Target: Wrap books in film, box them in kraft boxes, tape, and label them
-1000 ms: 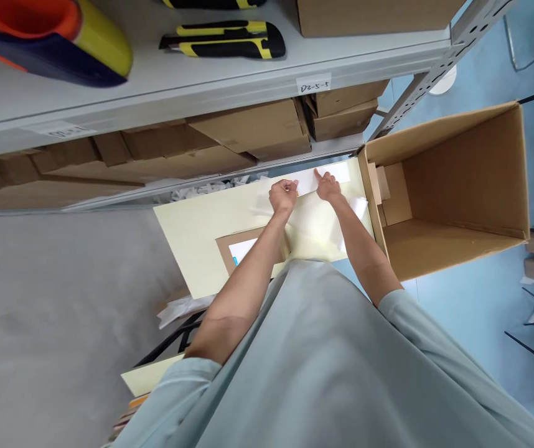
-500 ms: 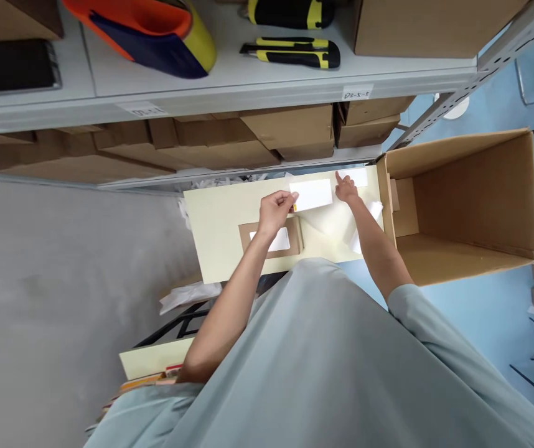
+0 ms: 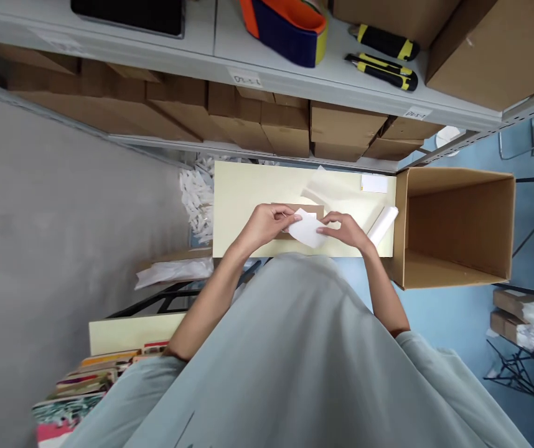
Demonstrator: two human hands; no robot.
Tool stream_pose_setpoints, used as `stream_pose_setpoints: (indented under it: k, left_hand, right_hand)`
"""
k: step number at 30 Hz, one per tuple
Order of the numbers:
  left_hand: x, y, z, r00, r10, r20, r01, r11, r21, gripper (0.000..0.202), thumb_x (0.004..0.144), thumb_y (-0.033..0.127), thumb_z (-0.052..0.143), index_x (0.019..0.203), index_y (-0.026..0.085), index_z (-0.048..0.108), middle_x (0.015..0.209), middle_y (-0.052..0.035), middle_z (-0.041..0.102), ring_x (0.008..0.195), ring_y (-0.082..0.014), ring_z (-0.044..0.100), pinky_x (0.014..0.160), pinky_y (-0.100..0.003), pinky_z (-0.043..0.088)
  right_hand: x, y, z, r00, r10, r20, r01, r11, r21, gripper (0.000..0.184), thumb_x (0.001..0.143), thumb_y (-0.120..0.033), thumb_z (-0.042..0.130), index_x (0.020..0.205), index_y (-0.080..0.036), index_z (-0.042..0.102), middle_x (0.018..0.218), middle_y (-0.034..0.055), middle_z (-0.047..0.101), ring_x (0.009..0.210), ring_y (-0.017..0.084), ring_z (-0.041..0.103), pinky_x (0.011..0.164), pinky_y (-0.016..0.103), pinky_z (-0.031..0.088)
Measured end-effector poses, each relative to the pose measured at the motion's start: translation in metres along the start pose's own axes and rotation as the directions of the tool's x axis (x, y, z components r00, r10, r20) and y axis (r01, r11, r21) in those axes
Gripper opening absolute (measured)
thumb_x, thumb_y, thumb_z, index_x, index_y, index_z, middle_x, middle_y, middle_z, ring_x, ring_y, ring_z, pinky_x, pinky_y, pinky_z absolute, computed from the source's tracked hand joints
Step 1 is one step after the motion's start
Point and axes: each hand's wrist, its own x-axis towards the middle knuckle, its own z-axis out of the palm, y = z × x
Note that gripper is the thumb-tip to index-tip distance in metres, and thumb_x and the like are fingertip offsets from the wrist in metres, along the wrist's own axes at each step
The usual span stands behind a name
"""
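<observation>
My left hand (image 3: 267, 225) and my right hand (image 3: 347, 229) both pinch a small white label (image 3: 306, 231) between them, held just above a flat brown cardboard box (image 3: 305, 210) on a pale yellow tabletop (image 3: 243, 199). The left fingers grip its left edge, the right fingers its right edge. A second white label (image 3: 374, 183) lies at the table's far right corner. A white paper roll (image 3: 382, 225) lies near my right hand, and a translucent backing sheet (image 3: 330, 186) lies behind the box.
A big open cardboard box (image 3: 454, 227) stands at the table's right. Grey shelving behind holds brown cartons (image 3: 285, 127), yellow-black utility knives (image 3: 383, 59) and an orange-blue tape dispenser (image 3: 288, 28). White paper scraps (image 3: 196, 196) pile at the table's left. Books (image 3: 89, 373) are stacked lower left.
My left hand carried the white label from the table's far edge back over the brown box. My right hand left the far label and took the label's other edge. The camera tilted.
</observation>
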Motion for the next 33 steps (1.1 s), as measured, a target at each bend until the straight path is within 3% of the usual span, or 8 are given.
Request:
stream_pose_setpoints:
  k: [3,6,10,13,15,19,24,33]
  left_hand:
    - [-0.009,0.006,-0.022,0.998,0.05,-0.041,-0.048,0.998,0.04,0.05,0.079,0.067,0.093,0.077,0.018,0.082,0.068,-0.0034,0.073,0.06,-0.0149,0.062,0.053,-0.025,0.045]
    - [-0.017,0.008,-0.042,0.986,0.125,-0.111,-0.13,0.991,-0.037,0.054,0.079,0.069,0.092,0.072,0.017,0.078,0.066,-0.0029,0.069,0.059,-0.0136,0.06,0.052,-0.025,0.045]
    - [-0.038,0.005,-0.059,0.986,0.148,-0.071,-0.162,0.947,-0.276,0.065,0.079,0.082,0.087,0.08,0.018,0.078,0.081,-0.0067,0.076,0.067,-0.0179,0.069,0.055,-0.028,0.059]
    - [-0.065,0.002,-0.067,0.988,0.153,0.002,-0.144,0.935,-0.324,0.061,0.08,0.077,0.091,0.083,0.017,0.078,0.085,-0.0089,0.079,0.073,-0.0227,0.077,0.054,-0.029,0.061]
    - [-0.082,0.001,-0.075,0.988,0.151,-0.014,-0.147,0.928,-0.344,0.056,0.085,0.073,0.089,0.088,0.017,0.081,0.086,-0.0103,0.081,0.077,-0.0254,0.081,0.053,-0.029,0.06]
    - [-0.103,0.001,-0.095,0.979,0.173,-0.108,-0.2,0.912,-0.359,0.048,0.09,0.065,0.088,0.096,0.018,0.083,0.095,-0.0126,0.086,0.072,-0.0229,0.081,0.05,-0.028,0.059]
    - [-0.106,0.001,-0.111,0.967,0.214,-0.136,-0.248,0.911,-0.33,0.041,0.09,0.058,0.089,0.093,0.018,0.081,0.091,-0.0108,0.086,0.067,-0.0211,0.079,0.047,-0.027,0.055]
    - [-0.102,-0.002,-0.098,0.963,0.206,-0.174,-0.248,0.93,-0.272,0.035,0.092,0.053,0.086,0.092,0.019,0.077,0.089,-0.0089,0.083,0.07,-0.0205,0.078,0.051,-0.028,0.055]
  right_hand:
    - [-0.013,-0.026,0.039,0.996,0.087,0.034,-0.086,0.996,-0.037,0.065,0.083,-0.085,0.082,0.07,-0.023,0.066,0.075,-0.0009,0.063,0.076,0.018,0.055,0.075,0.032,0.046]
    - [-0.015,-0.051,0.072,0.994,0.089,-0.068,-0.091,0.996,-0.027,0.072,0.083,-0.088,0.081,0.063,-0.024,0.053,0.067,-0.0033,0.048,0.071,0.015,0.044,0.068,0.03,0.039]
    - [-0.01,-0.087,0.109,0.945,0.056,-0.323,-0.033,0.997,0.076,0.071,0.081,-0.09,0.082,0.066,-0.025,0.057,0.068,-0.0029,0.053,0.069,0.015,0.049,0.067,0.03,0.046]
    - [-0.005,-0.111,0.131,0.886,0.076,-0.458,-0.002,0.987,0.16,0.068,0.079,-0.09,0.084,0.071,-0.026,0.064,0.068,-0.0023,0.062,0.066,0.016,0.058,0.066,0.032,0.054]
    - [-0.001,-0.125,0.141,0.861,0.088,-0.501,0.013,0.981,0.194,0.065,0.078,-0.089,0.085,0.076,-0.026,0.067,0.068,-0.0022,0.066,0.064,0.017,0.063,0.066,0.034,0.058]
    - [0.002,-0.147,0.153,0.849,0.059,-0.525,0.052,0.98,0.194,0.064,0.079,-0.087,0.087,0.077,-0.026,0.068,0.065,-0.0034,0.067,0.06,0.017,0.066,0.065,0.034,0.061]
    - [0.002,-0.161,0.159,0.856,0.023,-0.516,0.06,0.988,0.144,0.063,0.083,-0.086,0.086,0.077,-0.026,0.066,0.064,-0.0038,0.068,0.061,0.017,0.068,0.065,0.032,0.061]
    - [-0.001,-0.159,0.144,0.886,0.04,-0.461,-0.004,0.997,0.078,0.065,0.086,-0.09,0.08,0.079,-0.028,0.063,0.068,-0.0024,0.067,0.067,0.019,0.07,0.07,0.036,0.064]
